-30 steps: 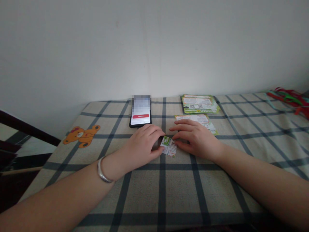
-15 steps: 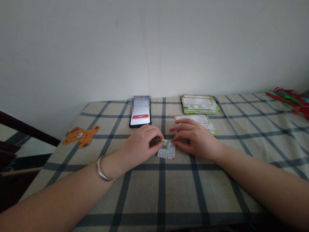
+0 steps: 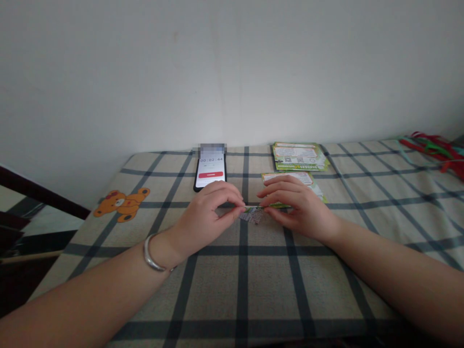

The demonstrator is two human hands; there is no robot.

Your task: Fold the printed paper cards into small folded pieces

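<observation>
Faces a pale wall (image 3: 232, 72), faintly streaked. Sits at a table covered by a checked tablecloth (image 3: 217, 290), cream with dark bands. At the far left, takes in part of a dark frame (image 3: 47, 191), too cropped to name.

With the right hand (image 3: 304, 208), pinches narrowly, thumb to forefinger, at the right upper corner of a small folded paper (image 3: 251, 216); spreads the other fingers loosely over a loose leaflet (image 3: 307, 179), cannot tell whether touching or just above. With the left hand (image 3: 206, 212), pinches the paper's left upper corner just as narrowly, wrist ringed by a silver bangle (image 3: 150, 253).

At the far right, includes a tangle of red and green strips (image 3: 440, 150); near the wall, a pile of leaflets (image 3: 297, 154); beyond the left hand, a phone (image 3: 211, 166), face up, reading 00:02:44, partly pixelated; farther left, a flat orange bear (image 3: 121, 205).

Between both sets of fingertips, has the paper just above or on the cloth, cannot tell which. Judging by its smallness, seems well into folding; with the upper edge pinched and the face tilted, looks not yet pressed flat. Leaves the loose leaflet and pile flat, apparently unfolded. Cannot tell how many folds remain.
</observation>
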